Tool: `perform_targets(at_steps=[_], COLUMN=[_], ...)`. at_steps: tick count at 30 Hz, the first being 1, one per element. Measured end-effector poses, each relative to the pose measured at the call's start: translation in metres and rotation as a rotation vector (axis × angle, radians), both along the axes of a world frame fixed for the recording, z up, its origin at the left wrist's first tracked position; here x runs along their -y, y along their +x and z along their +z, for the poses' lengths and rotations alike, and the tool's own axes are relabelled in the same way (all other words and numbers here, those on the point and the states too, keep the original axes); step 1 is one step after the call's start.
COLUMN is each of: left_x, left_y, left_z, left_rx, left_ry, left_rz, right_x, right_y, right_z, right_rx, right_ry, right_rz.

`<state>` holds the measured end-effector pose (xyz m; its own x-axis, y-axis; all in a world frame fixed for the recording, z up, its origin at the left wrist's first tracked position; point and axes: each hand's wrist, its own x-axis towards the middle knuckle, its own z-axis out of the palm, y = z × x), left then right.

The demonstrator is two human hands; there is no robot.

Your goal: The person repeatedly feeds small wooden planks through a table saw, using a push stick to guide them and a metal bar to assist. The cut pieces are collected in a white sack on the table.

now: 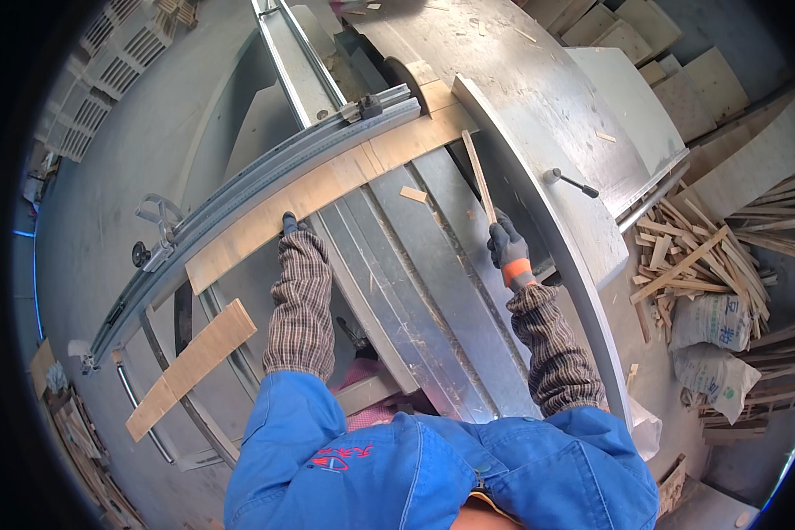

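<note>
1. Plywood offcut (190,371), lower left: laid loosely across metal rails.
2. Plywood board (327,185), left of centre to upper centre: laid along the metal fence (375,126), presumably for alignment.
3. Left hand (293,224): placed at the board's near edge, perhaps for steadying; finger grip cannot be told.
4. Wooden stick (479,172), upper centre: clasped by the right hand (509,243), presumably for reach.

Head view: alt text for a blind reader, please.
A person's gloved right grip holds a thin wooden stick over a metal machine table, while the left grip touches a long wooden board lying along a metal fence. Wood strips lie heaped at right.
</note>
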<state>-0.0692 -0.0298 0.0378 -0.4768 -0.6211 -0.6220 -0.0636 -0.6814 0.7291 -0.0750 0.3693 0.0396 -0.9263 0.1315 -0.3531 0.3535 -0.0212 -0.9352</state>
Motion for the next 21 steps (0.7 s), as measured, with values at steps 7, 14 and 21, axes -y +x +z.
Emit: perform_targets(at_steps=[7,14,21], left_x=[0.014,0.048,0.057], left_y=[-0.013,-0.031,-0.027], left_z=[-0.018,-0.052,-0.053], left_rx=[0.038,-0.008,-0.039], left_ry=[0.018,0.030,0.125], left_rz=[0.020,0.024,0.061], right_x=[0.003,0.004,0.007], right_y=[-0.015,-0.031,-0.018], right_z=[-0.014,-0.020,-0.017], right_rx=[-0.074,-0.067,-0.036], right_ry=[0.026,0.005,-0.017], right_rz=[0.027,0.036,0.044])
